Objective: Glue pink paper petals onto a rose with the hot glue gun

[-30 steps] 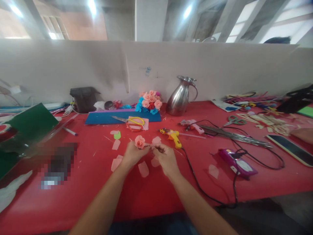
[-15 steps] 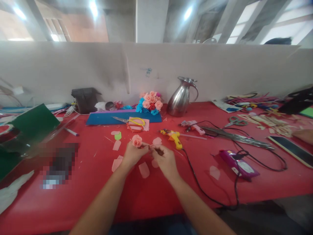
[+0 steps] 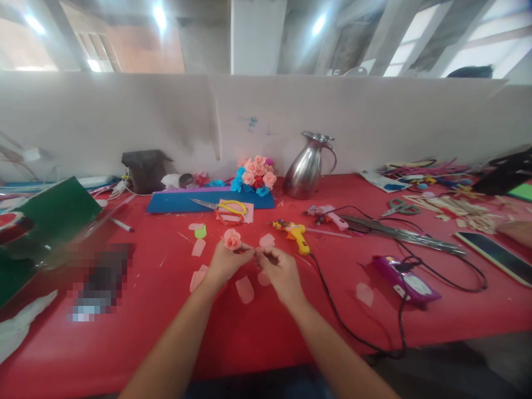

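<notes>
A pink paper rose (image 3: pixel 231 239) rises from my left hand (image 3: pixel 226 260), whose fingers are closed around its lower part. My right hand (image 3: pixel 280 270) is closed in a pinch, its fingertips meeting those of my left hand; what lies between them is too small to make out. Loose pink paper petals (image 3: pixel 245 290) lie on the red table around both hands. Just right of my right hand rests a yellow glue gun (image 3: pixel 298 235) with a black cable. Scissors with yellow and orange handles (image 3: pixel 230 208) lie beyond the rose.
At the back stand a bunch of paper flowers (image 3: pixel 257 173) and a steel jug (image 3: pixel 306 166). A purple box (image 3: pixel 405 280) with cables, wires (image 3: pixel 407 235) and a phone (image 3: pixel 496 256) lie right, near another person's hand (image 3: pixel 515 230). A green sheet (image 3: pixel 58 213) stands left.
Both hands have barely moved; the rose has shifted very slightly to the left. Nothing was picked up or let go.
</notes>
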The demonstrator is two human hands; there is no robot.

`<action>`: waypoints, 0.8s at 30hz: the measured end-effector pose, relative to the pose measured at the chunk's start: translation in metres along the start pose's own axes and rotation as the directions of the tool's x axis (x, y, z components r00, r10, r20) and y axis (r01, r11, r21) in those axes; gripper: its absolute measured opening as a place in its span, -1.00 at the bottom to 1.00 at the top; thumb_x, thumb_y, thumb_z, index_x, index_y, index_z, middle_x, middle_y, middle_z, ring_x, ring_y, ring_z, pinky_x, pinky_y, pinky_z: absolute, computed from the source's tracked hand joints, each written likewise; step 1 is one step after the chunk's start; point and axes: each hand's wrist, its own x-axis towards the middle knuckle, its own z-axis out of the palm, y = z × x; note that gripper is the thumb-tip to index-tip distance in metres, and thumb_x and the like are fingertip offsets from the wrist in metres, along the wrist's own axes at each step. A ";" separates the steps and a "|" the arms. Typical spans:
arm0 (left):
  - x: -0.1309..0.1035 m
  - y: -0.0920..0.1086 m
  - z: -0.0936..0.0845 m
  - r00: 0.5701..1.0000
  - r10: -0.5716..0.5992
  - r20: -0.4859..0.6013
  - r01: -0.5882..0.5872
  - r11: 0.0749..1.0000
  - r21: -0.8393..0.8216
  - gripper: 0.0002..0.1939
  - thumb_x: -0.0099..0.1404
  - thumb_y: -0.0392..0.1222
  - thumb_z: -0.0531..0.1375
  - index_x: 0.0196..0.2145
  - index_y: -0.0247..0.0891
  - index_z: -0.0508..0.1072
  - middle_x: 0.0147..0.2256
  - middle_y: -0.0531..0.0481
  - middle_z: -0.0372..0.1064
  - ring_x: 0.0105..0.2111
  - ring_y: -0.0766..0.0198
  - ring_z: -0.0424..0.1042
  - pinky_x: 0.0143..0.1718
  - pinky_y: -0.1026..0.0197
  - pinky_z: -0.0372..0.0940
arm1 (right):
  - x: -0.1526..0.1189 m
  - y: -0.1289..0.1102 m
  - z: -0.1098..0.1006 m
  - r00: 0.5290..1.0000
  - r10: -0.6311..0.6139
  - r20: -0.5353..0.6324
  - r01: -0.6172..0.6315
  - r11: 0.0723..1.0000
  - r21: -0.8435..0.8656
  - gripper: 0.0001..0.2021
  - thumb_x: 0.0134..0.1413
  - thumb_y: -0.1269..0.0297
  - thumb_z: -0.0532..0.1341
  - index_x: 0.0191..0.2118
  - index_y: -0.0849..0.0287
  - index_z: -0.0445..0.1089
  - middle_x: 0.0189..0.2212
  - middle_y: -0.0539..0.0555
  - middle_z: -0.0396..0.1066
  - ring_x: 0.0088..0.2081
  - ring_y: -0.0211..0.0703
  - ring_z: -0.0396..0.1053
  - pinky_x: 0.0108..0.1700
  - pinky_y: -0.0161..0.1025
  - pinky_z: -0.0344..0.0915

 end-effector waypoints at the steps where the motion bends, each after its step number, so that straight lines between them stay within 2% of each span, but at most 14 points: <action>1: 0.000 0.000 0.000 1.000 0.010 -0.005 -0.009 1.000 0.028 -0.88 -0.07 -0.26 0.20 -0.54 -0.33 0.52 -0.52 -0.05 0.45 -0.45 0.25 0.39 -0.36 0.24 0.27 | 0.000 0.000 0.000 1.000 -0.002 0.001 0.002 1.000 -0.013 -0.82 -0.07 0.20 0.21 -0.38 0.21 0.42 -0.51 0.03 0.43 -0.49 -0.23 0.36 -0.37 -0.28 0.31; 6: 0.000 0.000 0.001 0.999 0.044 -0.029 -0.042 0.996 0.075 -0.87 -0.07 -0.27 0.17 -0.54 -0.35 0.51 -0.52 -0.05 0.45 -0.47 0.27 0.38 -0.40 0.27 0.26 | 0.001 0.002 0.001 1.000 -0.012 0.003 0.012 0.999 -0.046 -0.84 -0.08 0.22 0.20 -0.42 0.21 0.41 -0.56 0.01 0.41 -0.50 -0.23 0.35 -0.40 -0.30 0.30; 11: -0.001 0.003 0.001 0.999 0.017 -0.038 -0.015 0.999 0.050 -0.86 -0.07 -0.27 0.18 -0.53 -0.35 0.52 -0.51 -0.06 0.45 -0.47 0.27 0.38 -0.40 0.26 0.26 | 0.001 0.002 0.001 1.000 -0.019 -0.011 0.018 0.999 -0.050 -0.87 -0.09 0.25 0.20 -0.43 0.21 0.42 -0.55 0.00 0.41 -0.50 -0.25 0.35 -0.38 -0.30 0.29; 18: 0.000 0.001 0.001 0.998 0.053 -0.020 -0.051 0.996 0.066 -0.86 -0.06 -0.26 0.18 -0.55 -0.35 0.53 -0.54 -0.03 0.44 -0.49 0.29 0.37 -0.40 0.28 0.26 | 0.001 -0.001 0.002 0.999 -0.025 -0.035 0.024 0.999 -0.029 -0.83 -0.13 0.20 0.22 -0.43 0.20 0.42 -0.48 0.06 0.46 -0.46 -0.20 0.37 -0.36 -0.27 0.30; 24: -0.001 0.000 0.004 0.998 0.047 -0.037 -0.046 0.998 0.046 -0.87 -0.08 -0.26 0.20 -0.55 -0.35 0.53 -0.57 0.00 0.42 -0.49 0.27 0.37 -0.45 0.30 0.25 | 0.003 0.003 0.002 0.999 -0.007 -0.052 0.007 1.000 -0.001 -0.87 -0.17 0.25 0.22 -0.46 0.19 0.40 -0.50 0.04 0.45 -0.47 -0.20 0.38 -0.37 -0.29 0.28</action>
